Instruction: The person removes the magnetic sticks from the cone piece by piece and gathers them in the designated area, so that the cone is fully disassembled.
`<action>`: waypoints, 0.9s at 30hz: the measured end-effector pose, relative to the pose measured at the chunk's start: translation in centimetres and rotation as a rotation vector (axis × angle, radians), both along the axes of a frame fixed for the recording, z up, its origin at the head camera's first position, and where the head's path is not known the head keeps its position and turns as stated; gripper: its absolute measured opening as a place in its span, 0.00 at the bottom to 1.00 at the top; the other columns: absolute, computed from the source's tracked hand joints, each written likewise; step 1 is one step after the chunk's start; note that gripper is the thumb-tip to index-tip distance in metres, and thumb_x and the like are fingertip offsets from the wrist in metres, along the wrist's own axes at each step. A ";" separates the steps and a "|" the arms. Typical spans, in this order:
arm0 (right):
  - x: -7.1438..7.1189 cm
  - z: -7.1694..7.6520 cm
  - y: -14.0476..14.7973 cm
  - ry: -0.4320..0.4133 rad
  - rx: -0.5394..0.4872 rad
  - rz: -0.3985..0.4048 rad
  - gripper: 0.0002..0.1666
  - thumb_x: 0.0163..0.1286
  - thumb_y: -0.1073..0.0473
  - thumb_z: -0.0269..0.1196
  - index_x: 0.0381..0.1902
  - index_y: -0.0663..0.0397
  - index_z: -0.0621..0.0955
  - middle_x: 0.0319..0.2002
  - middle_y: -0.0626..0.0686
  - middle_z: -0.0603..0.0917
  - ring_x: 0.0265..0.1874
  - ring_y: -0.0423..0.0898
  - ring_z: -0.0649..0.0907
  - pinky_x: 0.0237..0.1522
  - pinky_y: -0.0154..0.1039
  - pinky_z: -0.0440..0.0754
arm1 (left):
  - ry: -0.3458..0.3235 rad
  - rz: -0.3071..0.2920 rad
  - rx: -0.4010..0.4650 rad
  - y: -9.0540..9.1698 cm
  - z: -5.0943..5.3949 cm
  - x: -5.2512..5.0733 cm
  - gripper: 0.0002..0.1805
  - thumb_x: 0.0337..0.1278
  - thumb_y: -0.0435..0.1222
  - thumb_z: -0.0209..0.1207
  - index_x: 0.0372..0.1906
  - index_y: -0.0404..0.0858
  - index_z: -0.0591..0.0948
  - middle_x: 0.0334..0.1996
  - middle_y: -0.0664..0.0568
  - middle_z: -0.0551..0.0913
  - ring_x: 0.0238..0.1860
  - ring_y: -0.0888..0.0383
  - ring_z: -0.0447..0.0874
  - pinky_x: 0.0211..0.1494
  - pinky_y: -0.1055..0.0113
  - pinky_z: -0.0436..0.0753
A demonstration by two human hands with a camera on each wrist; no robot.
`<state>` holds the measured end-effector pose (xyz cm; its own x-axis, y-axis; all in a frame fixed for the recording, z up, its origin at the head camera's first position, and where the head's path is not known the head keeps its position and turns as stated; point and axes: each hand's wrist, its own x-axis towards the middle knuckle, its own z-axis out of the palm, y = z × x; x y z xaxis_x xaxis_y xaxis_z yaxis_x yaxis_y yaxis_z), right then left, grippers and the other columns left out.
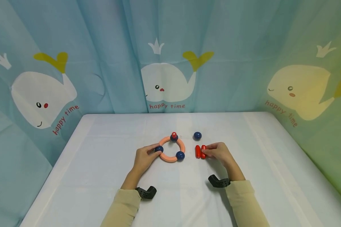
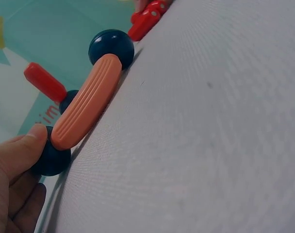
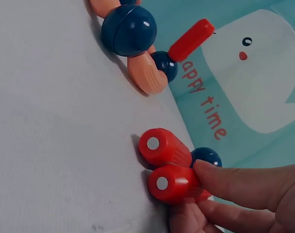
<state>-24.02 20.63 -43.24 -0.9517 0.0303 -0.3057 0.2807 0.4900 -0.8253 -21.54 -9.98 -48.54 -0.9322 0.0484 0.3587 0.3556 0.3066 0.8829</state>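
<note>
Step in hand: steadying the joined ring with one hand while picking up a loose rod with the other, as I judge it.
Orange ring: three curved orange bars (image 1: 168, 158) lie on the table as a ring, left of the loose rods, with blue balls at the joints.
Upright red rod: one red rod (image 2: 44, 81) stands on the far ball (image 1: 174, 138); the left ball (image 1: 159, 149) and right ball (image 1: 180, 155) bear none.
Left hand: the left hand (image 1: 144, 158) pinches the ring's left ball between thumb and fingers.
Right hand: the right hand (image 1: 222, 152) is clamped, thumb against fingers, on the outer red rod (image 3: 172, 184); whether that rod is clear of the cloth is hard to tell.
Neighbours: the inner red rod (image 3: 164, 148) lies close alongside; a loose blue ball (image 1: 197, 136) sits beyond both.
Next move calls for: a sure pinch that leaves the inner rod undisturbed, and a quiet left hand so the ring holds its shape.
Surface: a table under white cloth (image 1: 102, 176), faintly ribbed up close.
Room: a blue-green curtain (image 1: 233, 37) printed with crowned whales and "happy time" hangs behind and at both sides, yellower at right.
</note>
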 end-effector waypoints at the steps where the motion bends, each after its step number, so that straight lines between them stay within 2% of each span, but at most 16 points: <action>1: 0.0 0.0 0.0 0.001 0.005 -0.003 0.24 0.56 0.60 0.68 0.45 0.72 0.78 0.32 0.55 0.82 0.24 0.42 0.77 0.28 0.32 0.77 | 0.001 -0.003 0.004 0.0 0.0 0.0 0.19 0.46 0.34 0.67 0.47 0.33 0.82 0.46 0.43 0.81 0.50 0.52 0.78 0.51 0.65 0.76; 13: -0.1 0.0 -0.6 0.047 0.037 0.001 0.21 0.56 0.62 0.67 0.42 0.75 0.78 0.27 0.54 0.81 0.20 0.41 0.77 0.25 0.33 0.76 | 0.030 -0.007 0.009 0.1 0.0 0.0 0.19 0.46 0.33 0.67 0.46 0.32 0.82 0.45 0.41 0.81 0.49 0.49 0.78 0.51 0.65 0.76; 22: 0.1 0.1 -0.8 0.061 0.042 0.005 0.19 0.57 0.62 0.66 0.41 0.74 0.79 0.26 0.52 0.80 0.21 0.41 0.76 0.25 0.33 0.75 | 0.088 0.043 -0.099 0.0 0.1 0.2 0.18 0.45 0.34 0.69 0.45 0.34 0.83 0.43 0.45 0.83 0.47 0.52 0.80 0.50 0.63 0.77; 27: 0.1 0.5 -0.3 0.082 0.084 -0.007 0.23 0.60 0.57 0.65 0.46 0.72 0.78 0.35 0.59 0.81 0.28 0.45 0.77 0.32 0.37 0.76 | 0.104 0.061 -0.019 0.3 0.5 0.0 0.18 0.47 0.34 0.67 0.46 0.31 0.82 0.45 0.45 0.82 0.49 0.51 0.79 0.52 0.62 0.75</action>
<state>-23.93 20.28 -42.69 -0.9730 0.0589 -0.2231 0.2176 0.5565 -0.8019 -21.54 -9.67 -48.04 -0.8917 0.0008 0.4527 0.4249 0.3467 0.8362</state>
